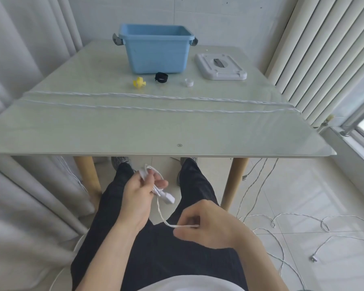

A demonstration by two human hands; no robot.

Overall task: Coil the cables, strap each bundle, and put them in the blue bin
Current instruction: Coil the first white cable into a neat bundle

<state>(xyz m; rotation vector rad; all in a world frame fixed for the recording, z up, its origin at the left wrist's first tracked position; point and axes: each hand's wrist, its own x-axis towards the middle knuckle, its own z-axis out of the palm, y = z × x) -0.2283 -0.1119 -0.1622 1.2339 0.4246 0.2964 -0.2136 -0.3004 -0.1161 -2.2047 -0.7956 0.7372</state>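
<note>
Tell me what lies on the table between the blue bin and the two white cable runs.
In the head view, three straps lie between the blue bin and the cable runs: a yellow strap, a black strap and a white strap.

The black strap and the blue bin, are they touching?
Apart. The head view shows a strip of bare table between the black strap and the front wall of the blue bin.

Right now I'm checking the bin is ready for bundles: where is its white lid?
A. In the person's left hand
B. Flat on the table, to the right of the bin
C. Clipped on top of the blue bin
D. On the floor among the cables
B: the white lid lies flat on the table to the right of the open blue bin.
</note>
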